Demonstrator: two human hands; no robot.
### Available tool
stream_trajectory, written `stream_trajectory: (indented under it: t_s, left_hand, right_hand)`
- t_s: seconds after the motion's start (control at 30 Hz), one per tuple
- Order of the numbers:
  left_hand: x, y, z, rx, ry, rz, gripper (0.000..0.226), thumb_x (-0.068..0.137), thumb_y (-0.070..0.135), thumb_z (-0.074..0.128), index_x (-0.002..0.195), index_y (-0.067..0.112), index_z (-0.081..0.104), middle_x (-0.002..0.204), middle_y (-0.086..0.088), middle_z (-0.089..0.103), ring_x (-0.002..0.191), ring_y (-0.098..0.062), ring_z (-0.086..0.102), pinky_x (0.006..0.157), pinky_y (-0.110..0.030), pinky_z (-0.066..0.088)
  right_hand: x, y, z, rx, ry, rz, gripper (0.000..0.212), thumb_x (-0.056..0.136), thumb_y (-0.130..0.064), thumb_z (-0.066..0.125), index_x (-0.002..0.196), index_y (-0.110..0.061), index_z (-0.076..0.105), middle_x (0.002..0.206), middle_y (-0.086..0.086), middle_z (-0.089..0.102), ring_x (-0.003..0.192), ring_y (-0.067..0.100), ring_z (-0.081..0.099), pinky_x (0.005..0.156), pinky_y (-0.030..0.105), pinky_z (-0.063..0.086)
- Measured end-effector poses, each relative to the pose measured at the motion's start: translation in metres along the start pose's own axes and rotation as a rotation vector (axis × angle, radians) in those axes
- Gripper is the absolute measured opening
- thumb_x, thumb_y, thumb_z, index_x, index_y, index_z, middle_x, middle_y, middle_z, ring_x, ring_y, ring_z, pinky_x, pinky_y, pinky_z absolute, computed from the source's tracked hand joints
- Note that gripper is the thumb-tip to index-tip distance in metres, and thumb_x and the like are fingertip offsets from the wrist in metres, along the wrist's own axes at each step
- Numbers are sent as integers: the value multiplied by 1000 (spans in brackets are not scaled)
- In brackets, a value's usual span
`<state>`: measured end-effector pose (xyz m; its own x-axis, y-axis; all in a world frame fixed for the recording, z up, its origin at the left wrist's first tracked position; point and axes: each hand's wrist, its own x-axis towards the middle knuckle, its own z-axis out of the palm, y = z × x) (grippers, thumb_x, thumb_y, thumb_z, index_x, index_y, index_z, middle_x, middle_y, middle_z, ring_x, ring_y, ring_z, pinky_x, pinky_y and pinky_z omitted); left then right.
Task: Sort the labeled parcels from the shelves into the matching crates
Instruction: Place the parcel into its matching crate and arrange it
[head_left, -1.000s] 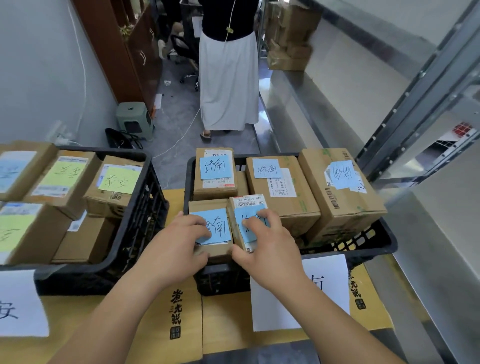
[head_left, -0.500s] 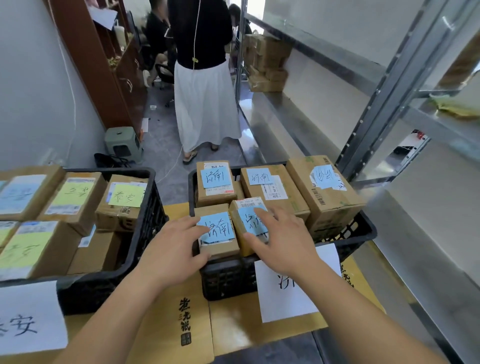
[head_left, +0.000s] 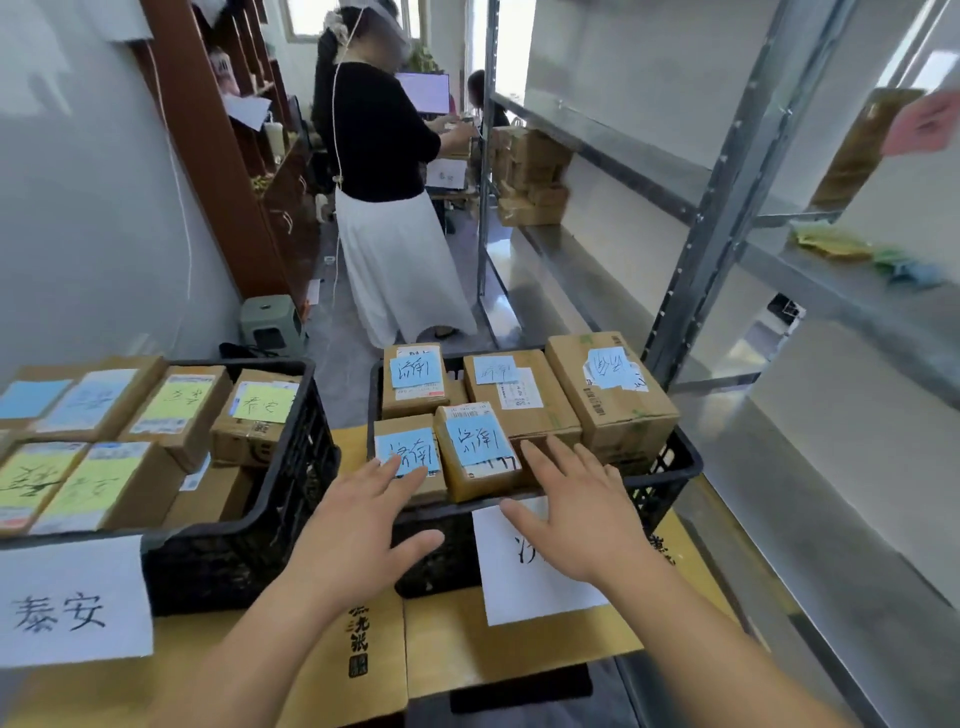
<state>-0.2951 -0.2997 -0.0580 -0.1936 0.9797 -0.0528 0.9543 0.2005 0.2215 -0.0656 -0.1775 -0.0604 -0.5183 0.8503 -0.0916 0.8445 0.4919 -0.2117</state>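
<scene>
Two black crates stand side by side on flattened cardboard (head_left: 467, 654). The right crate (head_left: 670, 483) holds five parcels, each with a blue label. At its near edge lie two small ones: the near-left parcel (head_left: 408, 457) and, touching its right side, the tilted parcel (head_left: 475, 449), whose long axis runs from the near rim away toward the back, its label facing up and its far end leaning slightly left. Behind them sit a small upright-labelled box (head_left: 415, 379), a wider box (head_left: 519, 397) and a large box (head_left: 610, 395) that reaches out past the crate's right rim.

The left hand (head_left: 358, 535) is spread flat, fingers straight, its tips resting on the near-left parcel's label. The right hand (head_left: 576, 514) is also spread, fingers fanned and holding nothing, hovering over the crate's near rim just right of the tilted parcel; whether it touches the rim I cannot tell.

The left crate (head_left: 244, 540) is packed with parcels bearing yellow and blue labels. A white sign hangs on the front of each crate. To the right the metal shelf (head_left: 727, 171) stands close, leaving a narrow aisle where a person (head_left: 384, 171) stands farther off
</scene>
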Motion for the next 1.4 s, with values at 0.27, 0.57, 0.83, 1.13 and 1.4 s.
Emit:
stream_trajectory:
  t_s: [0.27, 0.57, 0.83, 1.13, 1.4]
  left_hand:
    - [-22, 48, 9, 103, -24, 133, 92, 78, 88, 5, 158, 43, 7, 168, 6, 6, 155, -18, 1, 126, -44, 6]
    - [-16, 100, 28, 143, -35, 447, 95, 76, 89, -3, 158, 45, 9, 168, 6, 8, 155, -19, 5, 126, -46, 5]
    - [-32, 149, 49, 137, -140, 788, 88, 79, 85, 1, 158, 45, 4, 169, 6, 4, 156, -20, 1, 125, -45, 2]
    - [-119, 223, 78, 128, -182, 1083, 81, 89, 81, 11, 159, 41, 5, 169, 4, 9, 155, -20, 3, 125, -48, 6]
    - [-226, 312, 90, 122, -202, 1250, 91, 78, 83, 1, 159, 41, 5, 169, 4, 7, 155, -19, 5, 125, -46, 3]
  right_hand:
    - [-65, 32, -5, 35, 18, 95, 82, 94, -78, 30, 161, -41, 2, 172, -5, 6, 158, 26, 1, 125, 54, 5]
    - [-161, 50, -5, 79, 109, 395, 81, 94, -75, 34, 162, -41, 4, 172, -4, 4, 158, 26, 0, 126, 53, 1]
    - [-265, 41, 14, 110, 195, 706, 79, 95, -75, 34, 161, -40, 9, 172, -4, 7, 158, 23, 2, 126, 53, 5]
    - [-406, 26, 36, 133, 219, 1005, 79, 96, -74, 33, 161, -40, 7, 172, -5, 6, 158, 21, 1, 125, 49, 5]
    - [-546, 28, 46, 162, 296, 1175, 79, 95, -75, 32, 161, -40, 8, 171, -6, 9, 158, 20, 3, 126, 49, 10]
